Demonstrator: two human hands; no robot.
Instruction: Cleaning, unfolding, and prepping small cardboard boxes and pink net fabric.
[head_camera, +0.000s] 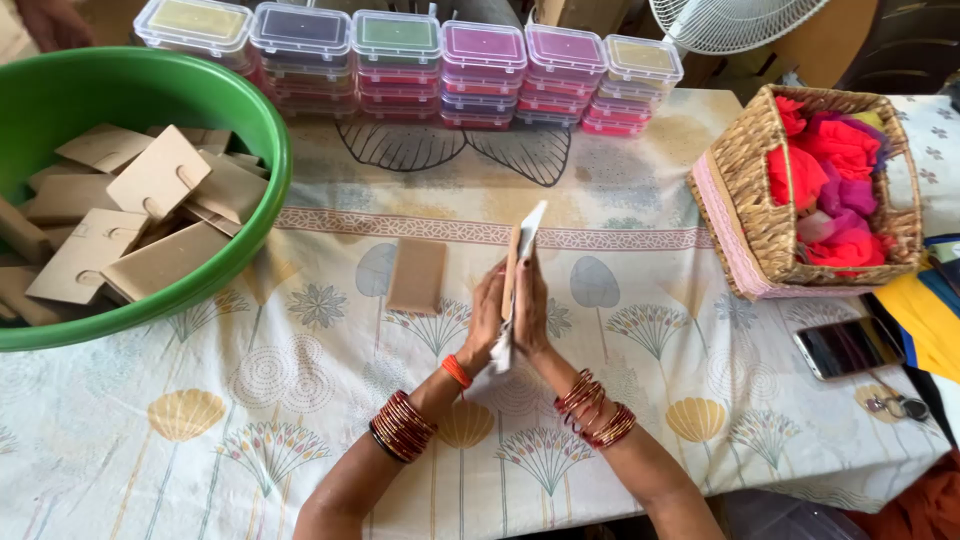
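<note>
Both hands, left hand (487, 318) and right hand (532, 312), are pressed palm to palm around an upright brown card in a clear sleeve (522, 245), its long axis pointing toward the counter's far edge, above mid-counter (300, 400).

One head camera looks steeply down, near, over the table (300, 400)

A thin brown cardboard card (513, 268) stands on edge at frame centre, with a clear white-edged plastic sleeve (528, 232) against it, tilted upright.
</note>
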